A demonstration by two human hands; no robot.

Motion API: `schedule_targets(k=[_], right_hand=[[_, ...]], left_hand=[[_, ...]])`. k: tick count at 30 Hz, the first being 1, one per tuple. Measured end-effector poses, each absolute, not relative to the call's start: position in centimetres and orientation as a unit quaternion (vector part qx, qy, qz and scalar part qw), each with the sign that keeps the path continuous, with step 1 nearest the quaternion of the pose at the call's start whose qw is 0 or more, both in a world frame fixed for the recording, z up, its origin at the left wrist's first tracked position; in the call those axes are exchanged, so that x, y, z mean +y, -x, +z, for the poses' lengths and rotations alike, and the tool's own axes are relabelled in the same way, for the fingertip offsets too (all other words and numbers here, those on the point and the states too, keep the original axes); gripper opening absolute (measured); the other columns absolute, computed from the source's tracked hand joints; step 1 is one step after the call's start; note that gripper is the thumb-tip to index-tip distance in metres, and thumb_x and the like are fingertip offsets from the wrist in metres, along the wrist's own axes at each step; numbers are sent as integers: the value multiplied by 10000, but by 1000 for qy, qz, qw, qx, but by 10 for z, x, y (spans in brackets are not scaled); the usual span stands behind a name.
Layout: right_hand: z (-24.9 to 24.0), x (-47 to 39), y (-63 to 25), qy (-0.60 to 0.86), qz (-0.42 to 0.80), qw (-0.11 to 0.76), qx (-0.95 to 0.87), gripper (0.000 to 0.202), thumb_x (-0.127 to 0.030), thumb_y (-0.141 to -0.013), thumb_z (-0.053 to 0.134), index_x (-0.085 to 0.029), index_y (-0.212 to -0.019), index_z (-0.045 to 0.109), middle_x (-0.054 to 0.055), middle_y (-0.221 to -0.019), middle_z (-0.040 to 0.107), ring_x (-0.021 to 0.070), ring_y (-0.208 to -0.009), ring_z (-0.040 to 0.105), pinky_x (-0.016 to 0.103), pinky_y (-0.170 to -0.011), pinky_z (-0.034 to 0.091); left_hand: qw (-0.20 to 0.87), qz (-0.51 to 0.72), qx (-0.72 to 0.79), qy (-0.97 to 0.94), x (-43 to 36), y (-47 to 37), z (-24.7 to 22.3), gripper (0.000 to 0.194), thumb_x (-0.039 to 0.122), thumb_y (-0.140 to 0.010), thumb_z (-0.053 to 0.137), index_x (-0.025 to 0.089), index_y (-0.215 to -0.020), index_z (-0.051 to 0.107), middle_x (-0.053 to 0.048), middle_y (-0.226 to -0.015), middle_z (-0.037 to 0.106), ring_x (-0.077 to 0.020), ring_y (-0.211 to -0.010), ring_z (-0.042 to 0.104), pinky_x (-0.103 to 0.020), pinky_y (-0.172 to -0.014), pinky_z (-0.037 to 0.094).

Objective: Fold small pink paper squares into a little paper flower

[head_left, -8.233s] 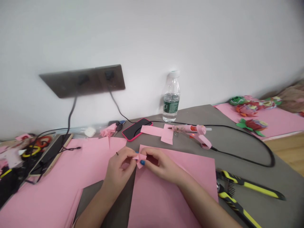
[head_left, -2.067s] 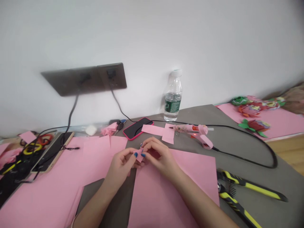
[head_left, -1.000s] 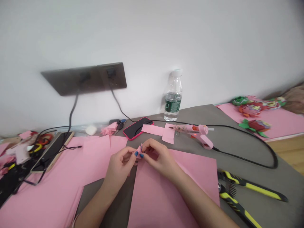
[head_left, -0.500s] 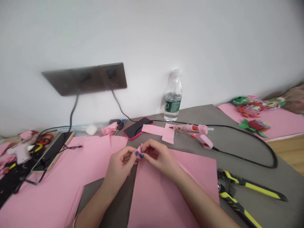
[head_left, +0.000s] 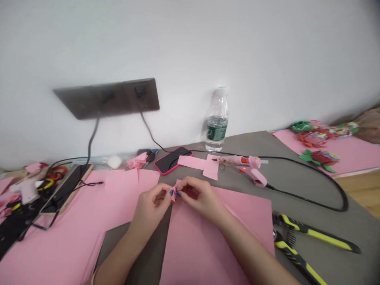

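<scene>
Between both hands is a small folded piece of pink paper [head_left: 173,192]. My left hand [head_left: 154,202] pinches it from the left with thumb and fingers. From the right, my right hand [head_left: 199,198] grips its other side, thumb and fingertips close together. The fingertips hide part of the piece, so its exact shape is hard to make out. Beneath my right hand and forearm lies a large pink paper sheet [head_left: 202,245]. Just beyond the hands, pink paper strips [head_left: 194,161] lie crossed, with the tip of a pink glue gun [head_left: 251,168] over them.
A red-edged phone [head_left: 170,159] and a water bottle [head_left: 217,122] stand along the wall side. Yellow-black pliers [head_left: 314,233] lie at right. Paper flowers [head_left: 320,157] rest on pink paper at far right. More pink sheets [head_left: 68,233] and another phone [head_left: 67,188] are at left. The glue gun's black cable [head_left: 311,204] loops right.
The small pink paper piece has turned slightly between my fingertips. Both hands stay in nearly the same place, and the other things have not moved.
</scene>
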State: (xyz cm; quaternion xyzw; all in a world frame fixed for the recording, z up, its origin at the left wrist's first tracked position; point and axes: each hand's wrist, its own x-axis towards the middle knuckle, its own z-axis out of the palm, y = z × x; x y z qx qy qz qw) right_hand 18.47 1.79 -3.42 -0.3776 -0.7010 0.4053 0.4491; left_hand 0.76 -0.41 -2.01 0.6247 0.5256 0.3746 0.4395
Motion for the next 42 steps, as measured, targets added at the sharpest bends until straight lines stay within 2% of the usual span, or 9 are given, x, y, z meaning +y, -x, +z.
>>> schedule_targets(k=[5, 12, 16, 24, 30, 37, 42], right_hand=[[-31, 14, -183, 388, 356, 444, -725, 123, -101, -822, 577, -208, -762, 568, 6, -746, 653, 149, -677, 617, 243, -630, 469], [-31, 11, -179, 386, 323, 439, -745, 214, -15, -765, 491, -229, -776, 473, 8, -791, 524, 159, -708, 561, 258, -635, 461], [-32, 10, -178, 392, 311, 436, -748, 218, -18, -761, 496, -231, -786, 455, 22, -822, 530, 169, -725, 553, 274, -652, 455], [-33, 10, -176, 392, 291, 447, -749, 201, -34, -795, 493, -228, -784, 444, 54, -904, 550, 176, -759, 548, 287, -669, 458], [-32, 13, -180, 389, 342, 466, -718, 187, -39, -761, 496, -224, -752, 467, 36, -836, 556, 180, -779, 574, 282, -680, 468], [-34, 17, -184, 410, 428, 453, -666, 119, -103, -763, 522, -210, -723, 490, -29, -666, 534, 113, -580, 491, 218, -542, 401], [-37, 17, -185, 380, 498, 454, -633, 113, -105, -786, 522, -213, -811, 499, -29, -744, 565, 110, -642, 540, 215, -589, 425]], left_hand=[[372, 344, 523, -685, -6, -11, -13, 148, 276, -922, 532, 205, -879, 655, -10, -815, 708, -158, -762, 692, -207, -676, 530], [350, 332, 519, -706, -7, -13, -9, 144, 196, -886, 505, 208, -897, 648, -17, -845, 728, -170, -767, 713, -226, -700, 538], [325, 327, 518, -721, -7, -13, -11, 187, 182, -879, 487, 200, -932, 666, -33, -863, 738, -179, -758, 702, -249, -715, 542], [296, 323, 530, -726, -7, -11, -18, 245, 198, -894, 499, 202, -1011, 714, -70, -951, 764, -224, -879, 715, -292, -766, 544], [334, 362, 527, -692, -6, -13, -18, 220, 177, -873, 513, 209, -966, 710, -59, -952, 748, -211, -865, 702, -267, -740, 540], [359, 402, 544, -643, -3, -14, -17, 129, 225, -864, 530, 202, -833, 653, -28, -808, 663, -191, -777, 659, -244, -691, 509], [383, 411, 528, -637, -3, -13, -18, 138, 260, -883, 536, 191, -798, 620, -17, -768, 593, -173, -745, 612, -236, -678, 496]])
